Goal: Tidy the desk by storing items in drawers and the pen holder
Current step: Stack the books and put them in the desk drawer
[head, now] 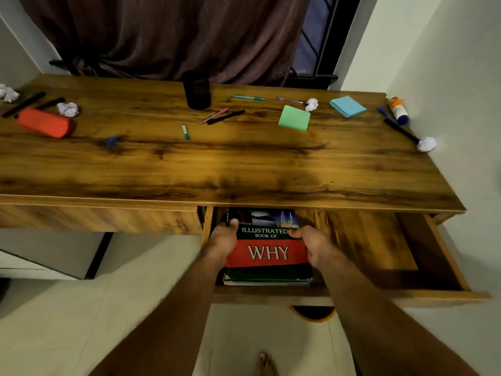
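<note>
The left hand (222, 238) and right hand (311, 244) are gripping the "Illustrated Book of Why" (267, 251) by its side edges, lowering it into the open right drawer (379, 240)'s left end; fingers are risking a pinch against the drawer wall — or the book landing crooked.

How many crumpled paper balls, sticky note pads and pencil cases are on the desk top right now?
Crumpled paper balls: 4
Sticky note pads: 2
Pencil cases: 1
Total: 7
</note>
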